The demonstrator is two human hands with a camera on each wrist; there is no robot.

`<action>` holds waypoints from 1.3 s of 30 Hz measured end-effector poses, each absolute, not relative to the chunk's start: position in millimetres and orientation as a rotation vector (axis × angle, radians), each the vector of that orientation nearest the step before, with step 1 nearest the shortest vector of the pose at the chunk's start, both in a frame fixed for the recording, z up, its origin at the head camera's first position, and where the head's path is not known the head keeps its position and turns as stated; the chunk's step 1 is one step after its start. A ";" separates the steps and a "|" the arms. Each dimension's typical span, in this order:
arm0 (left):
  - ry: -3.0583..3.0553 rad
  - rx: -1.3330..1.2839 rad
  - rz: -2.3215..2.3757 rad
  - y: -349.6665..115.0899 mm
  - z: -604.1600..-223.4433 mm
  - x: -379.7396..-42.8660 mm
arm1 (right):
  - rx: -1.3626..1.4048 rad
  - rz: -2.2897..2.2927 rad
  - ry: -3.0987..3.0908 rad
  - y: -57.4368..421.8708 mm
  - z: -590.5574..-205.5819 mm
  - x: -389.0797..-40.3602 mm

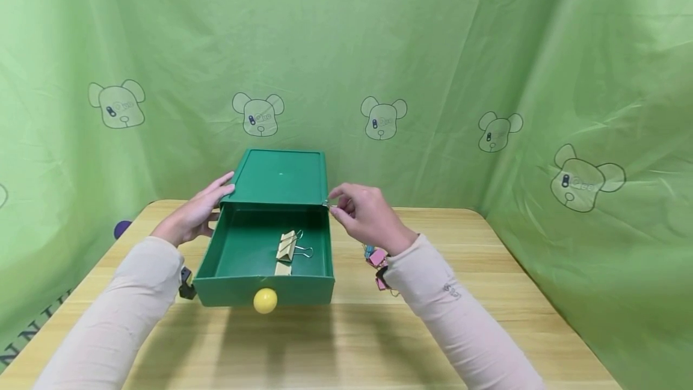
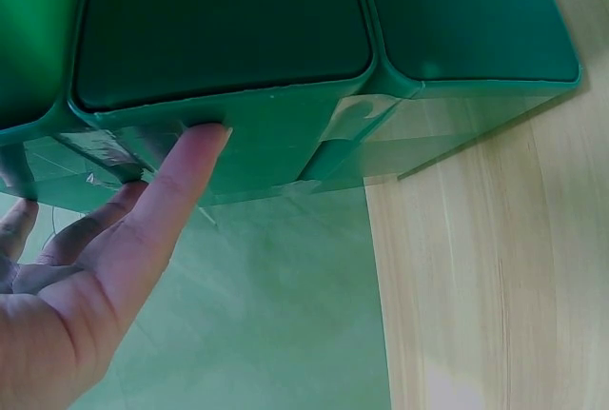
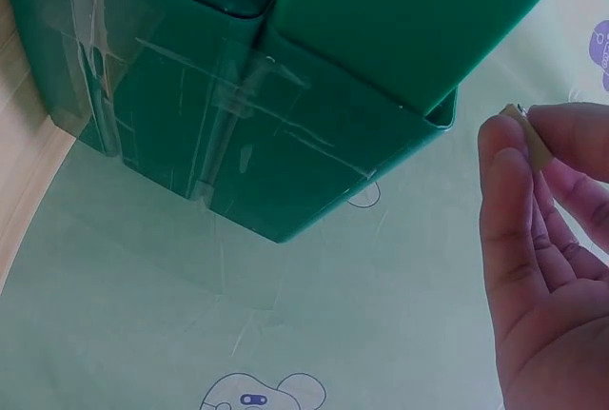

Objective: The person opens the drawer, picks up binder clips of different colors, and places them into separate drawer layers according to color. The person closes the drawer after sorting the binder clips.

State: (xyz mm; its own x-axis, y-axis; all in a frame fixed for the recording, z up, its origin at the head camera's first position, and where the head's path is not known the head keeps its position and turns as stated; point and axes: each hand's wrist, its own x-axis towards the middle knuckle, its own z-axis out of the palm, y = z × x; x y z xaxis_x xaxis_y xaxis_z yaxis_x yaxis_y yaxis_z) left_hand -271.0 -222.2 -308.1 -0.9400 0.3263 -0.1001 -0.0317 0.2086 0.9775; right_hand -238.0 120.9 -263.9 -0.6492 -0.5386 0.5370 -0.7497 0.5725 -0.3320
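Note:
My right hand (image 1: 370, 215) pinches a small beige binder clip (image 3: 535, 141) between thumb and fingertips, just off the right rim of the pulled-out top drawer (image 1: 265, 290). Most of that clip is hidden by the fingers. Inside the drawer lie a beige binder clip (image 1: 286, 248) with wire handles spread and another beige clip (image 1: 283, 268) by the front wall. With fingers extended, my left hand (image 1: 197, 212) rests against the left side of the green drawer cabinet (image 1: 281, 176); in the left wrist view a fingertip touches its taped side.
A yellow round knob (image 1: 265, 301) sits on the drawer front. Pink clips (image 1: 377, 257) and a blue clip (image 1: 369, 251) lie on the wooden table (image 1: 444, 294), partly behind the right wrist. A black object (image 1: 186, 284) shows by the left sleeve. A green curtain (image 1: 325, 47) surrounds the table.

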 end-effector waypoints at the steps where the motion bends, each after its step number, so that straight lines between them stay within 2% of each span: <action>1: 2.202 0.277 1.792 -222.2 -308.0 -270.8 | 1.048 0.770 -2.428 120.3 -263.9 -238.1; 39: 2.208 0.264 1.791 -221.5 -307.4 -271.2 | 1.117 0.745 -2.407 102.2 -265.1 -234.6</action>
State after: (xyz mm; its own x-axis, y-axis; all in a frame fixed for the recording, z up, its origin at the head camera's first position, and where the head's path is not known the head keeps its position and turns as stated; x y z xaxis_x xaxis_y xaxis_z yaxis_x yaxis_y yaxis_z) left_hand -271.2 -221.5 -307.4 -0.9425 0.3172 -0.1050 -0.0374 0.2121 0.9765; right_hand -234.6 102.2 -265.1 -0.6105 -0.5803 0.5390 -0.7834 0.5429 -0.3027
